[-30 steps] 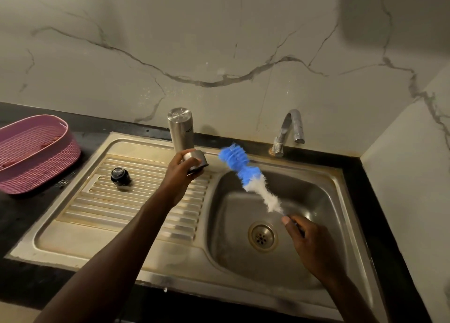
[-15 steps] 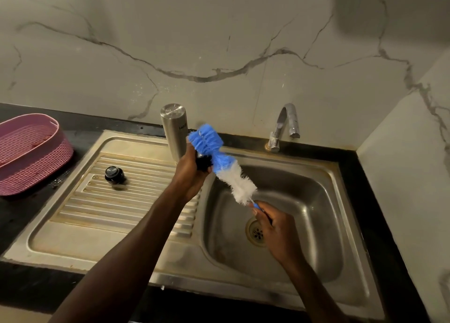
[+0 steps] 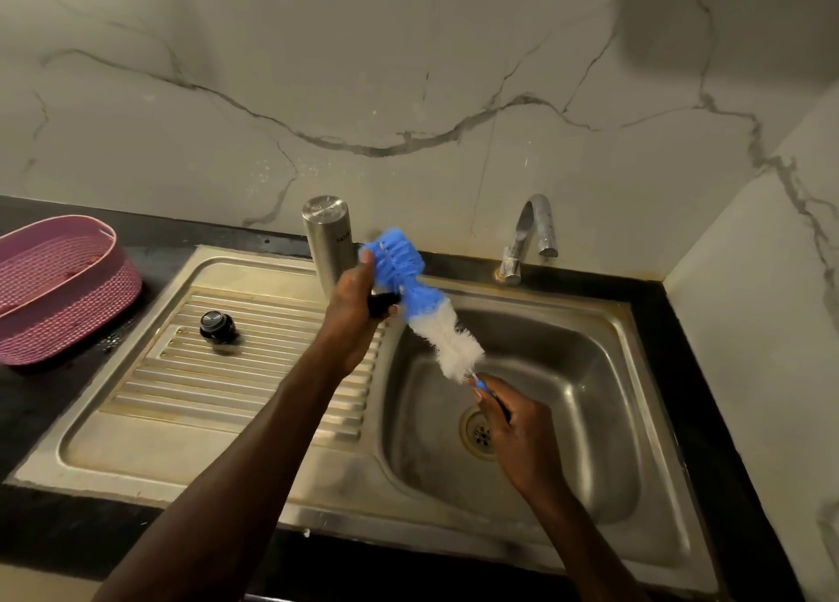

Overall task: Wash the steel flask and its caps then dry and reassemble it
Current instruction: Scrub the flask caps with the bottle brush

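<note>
At centre frame the left hand [image 3: 349,315] grips a dark cap [image 3: 382,305] against the blue bristles of the bottle brush [image 3: 420,304], whose handle the right hand [image 3: 513,438] grips over the sink [image 3: 567,420]. The steel flask [image 3: 328,238] stands upright just behind, and a second black cap [image 3: 217,327] sits on the drainboard at left.

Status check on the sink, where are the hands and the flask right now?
Left hand grips a cap, brush against it. Right hand holds the brush handle. Flask upright by the drainboard, untouched. Nothing in the way.
</note>
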